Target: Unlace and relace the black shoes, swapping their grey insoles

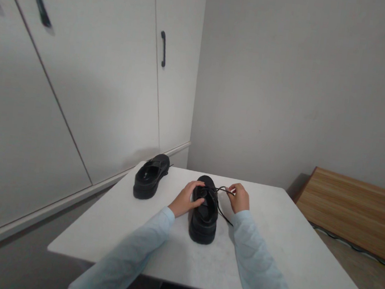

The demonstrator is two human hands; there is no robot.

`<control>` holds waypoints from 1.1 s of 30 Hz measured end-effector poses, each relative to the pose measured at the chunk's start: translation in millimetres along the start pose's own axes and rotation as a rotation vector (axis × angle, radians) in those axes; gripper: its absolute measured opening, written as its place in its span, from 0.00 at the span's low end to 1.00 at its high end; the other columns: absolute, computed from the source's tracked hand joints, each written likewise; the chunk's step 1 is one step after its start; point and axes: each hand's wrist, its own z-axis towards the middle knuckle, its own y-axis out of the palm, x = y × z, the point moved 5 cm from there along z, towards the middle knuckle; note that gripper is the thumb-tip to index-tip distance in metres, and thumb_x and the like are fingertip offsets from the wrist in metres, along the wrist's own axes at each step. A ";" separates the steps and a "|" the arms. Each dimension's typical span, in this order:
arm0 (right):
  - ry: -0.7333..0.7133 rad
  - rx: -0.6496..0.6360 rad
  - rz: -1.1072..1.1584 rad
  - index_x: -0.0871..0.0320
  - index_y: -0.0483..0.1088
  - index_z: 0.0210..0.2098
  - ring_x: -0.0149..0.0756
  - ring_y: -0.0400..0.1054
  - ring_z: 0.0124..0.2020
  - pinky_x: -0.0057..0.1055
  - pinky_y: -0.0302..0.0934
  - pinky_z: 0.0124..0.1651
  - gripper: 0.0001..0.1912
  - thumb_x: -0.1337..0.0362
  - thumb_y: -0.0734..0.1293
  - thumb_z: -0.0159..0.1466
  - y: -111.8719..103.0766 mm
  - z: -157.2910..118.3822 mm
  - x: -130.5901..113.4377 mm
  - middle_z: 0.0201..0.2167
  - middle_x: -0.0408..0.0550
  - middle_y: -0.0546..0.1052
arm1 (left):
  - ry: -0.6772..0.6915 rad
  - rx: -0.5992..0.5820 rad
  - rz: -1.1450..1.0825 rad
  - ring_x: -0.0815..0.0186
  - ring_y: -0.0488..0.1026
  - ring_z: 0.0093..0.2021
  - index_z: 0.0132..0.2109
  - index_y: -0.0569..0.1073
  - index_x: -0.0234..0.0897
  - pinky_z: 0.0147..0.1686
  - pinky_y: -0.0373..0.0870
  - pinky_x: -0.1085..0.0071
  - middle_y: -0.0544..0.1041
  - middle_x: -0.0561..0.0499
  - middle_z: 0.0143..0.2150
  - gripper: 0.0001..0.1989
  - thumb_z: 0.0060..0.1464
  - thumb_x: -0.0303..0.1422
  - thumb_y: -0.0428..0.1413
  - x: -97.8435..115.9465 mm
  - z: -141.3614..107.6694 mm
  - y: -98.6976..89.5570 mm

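A black lace-up shoe (202,231) rests on the white table in front of me, its toe pointing away. My left hand (188,197) grips it from the left, fingers over the lacing area and thumb at the opening. To the right of the shoe, my right hand (239,199) pinches a thin black shoelace (222,188) pulled out sideways from the eyelets. Another length of lace hangs down the shoe's right side onto the table. A second black shoe (152,175) stands farther back on the left, apart from both hands.
The white table (280,261) reaches close to white cabinets (99,78) with dark handles on the left. A grey wall (307,83) rises behind. At the right, beyond the table edge, is a wood-grain panel (354,214) with a dark cable along its lower edge.
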 end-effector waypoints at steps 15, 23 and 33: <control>0.250 0.110 -0.040 0.53 0.65 0.49 0.52 0.59 0.50 0.46 0.56 0.47 0.30 0.71 0.67 0.45 -17.1 1.1 16.1 0.47 0.55 0.68 | -0.021 0.006 -0.031 0.59 0.64 0.57 0.51 0.66 0.39 0.57 0.58 0.58 0.69 0.44 0.54 0.17 0.55 0.36 0.52 4.0 0.0 -2.8; 0.135 -0.218 0.378 0.49 0.63 0.53 0.49 0.46 0.64 0.60 0.42 0.60 0.37 0.75 0.62 0.43 12.1 -5.5 -0.3 0.58 0.48 0.62 | -0.029 0.187 0.124 0.61 0.67 0.50 0.42 0.71 0.40 0.53 0.61 0.60 0.73 0.48 0.45 0.09 0.57 0.36 0.50 -6.2 2.3 -11.8; 0.067 -0.379 0.815 0.52 0.70 0.49 0.47 0.54 0.62 0.48 0.40 0.65 0.34 0.60 0.76 0.42 8.5 -6.1 -32.1 0.54 0.49 0.70 | -0.061 0.259 0.173 0.61 0.68 0.45 0.38 0.72 0.39 0.49 0.63 0.61 0.74 0.49 0.39 0.08 0.54 0.38 0.55 -7.7 3.1 -14.2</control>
